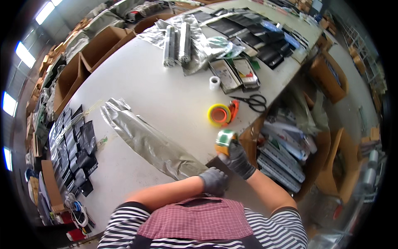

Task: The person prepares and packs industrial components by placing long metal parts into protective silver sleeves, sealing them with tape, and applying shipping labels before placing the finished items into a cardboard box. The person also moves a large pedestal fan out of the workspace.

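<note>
A long bundle in silvery-grey plastic film (151,143) lies slantwise on the table, its near end beside my left hand (213,181). That hand wears a dark grey glove, with its fingers curled at the table's front edge. What lies within those fingers is hidden. To the right, my gloved right hand (240,160) grips a roll of tape (225,140) with green, white and orange on it, held up above the table edge. Just beyond it are a yellow tape roll (219,114) with an orange tape dispenser (233,112) against it, and black-handled scissors (253,102).
An open case of small items (236,74) and a small white roll (214,83) stand farther back. Silver rolls (177,45) and black packets (248,31) cover the far end. More black packets (72,145) lie left. Cardboard boxes (103,47) flank the table; wrapped rolls (280,162) fill one at right.
</note>
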